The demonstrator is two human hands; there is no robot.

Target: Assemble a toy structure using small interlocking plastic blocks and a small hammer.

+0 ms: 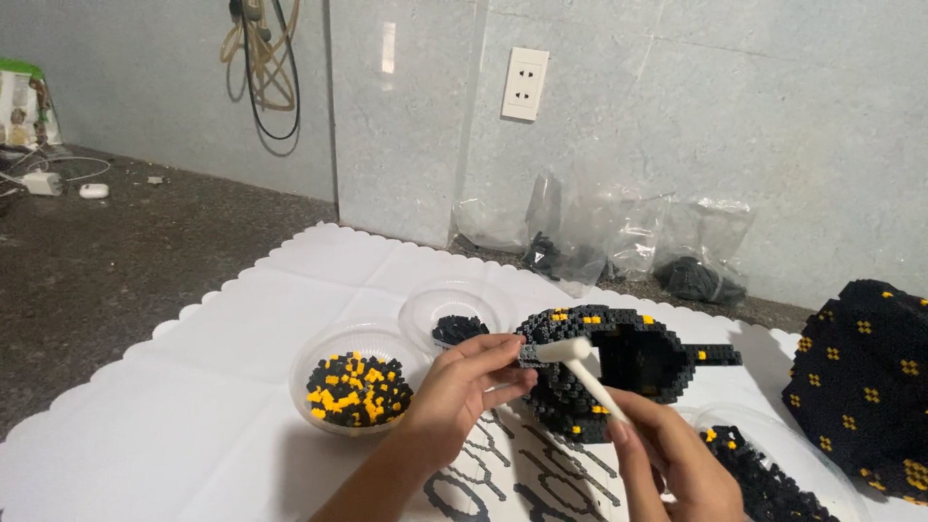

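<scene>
My left hand [464,387] pinches the near rim of a hollow black brick model [628,372] dotted with yellow bricks. My right hand [677,459] grips the handle of a small white plastic hammer [578,360], whose head rests against the model's rim right beside my left fingertips. The model stands on a white scalloped cloth [242,338].
A clear bowl of black and yellow bricks [358,390] and a clear bowl of black bricks [456,327] stand left of the model. Another dish of bricks [764,474] sits at lower right, beside a large black-and-yellow built part [865,387]. Plastic bags [619,246] line the wall.
</scene>
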